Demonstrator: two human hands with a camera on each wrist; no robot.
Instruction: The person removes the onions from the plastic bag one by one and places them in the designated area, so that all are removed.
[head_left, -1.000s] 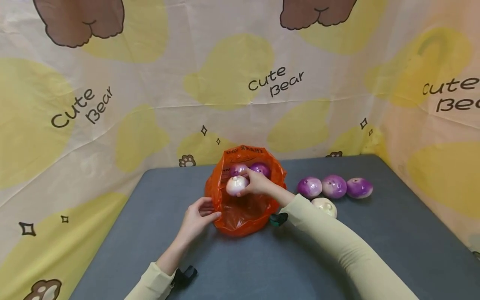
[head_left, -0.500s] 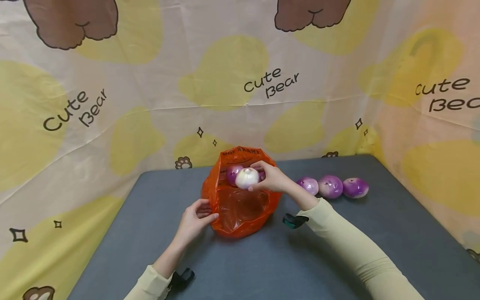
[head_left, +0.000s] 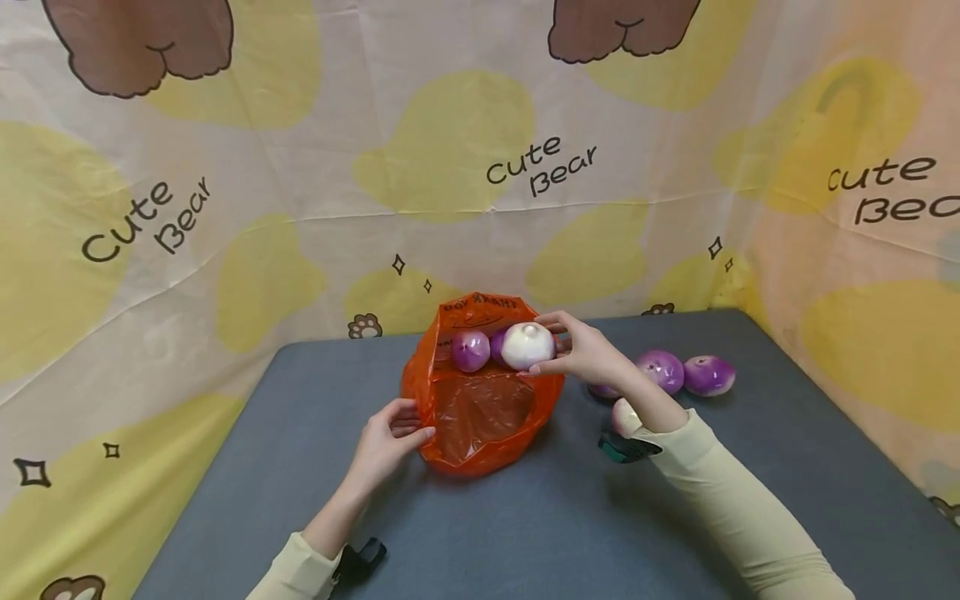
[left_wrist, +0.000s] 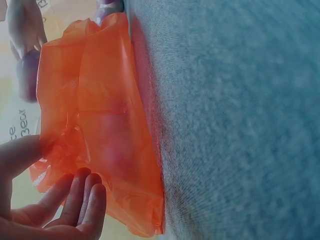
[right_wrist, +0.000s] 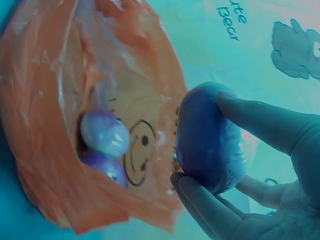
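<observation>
An orange plastic bag lies on its side, its mouth facing me. My left hand pinches its left rim, thumb at the edge and fingers against the outside in the left wrist view. At the right of the mouth, my right hand grips a white and purple onion between thumb and fingers. One purple onion shows inside the bag, and a second is partly hidden behind the held one. The right wrist view shows both inside onions touching, beside a printed smiley face.
To the right of the bag, purple onions stand in a row on the grey table. The right forearm partly covers one of them and a white onion in front. A printed cloth hangs behind the table.
My right hand has moved right with the onion, from deep in the bag's mouth to its right edge. The left hand has kept its hold on the rim.
</observation>
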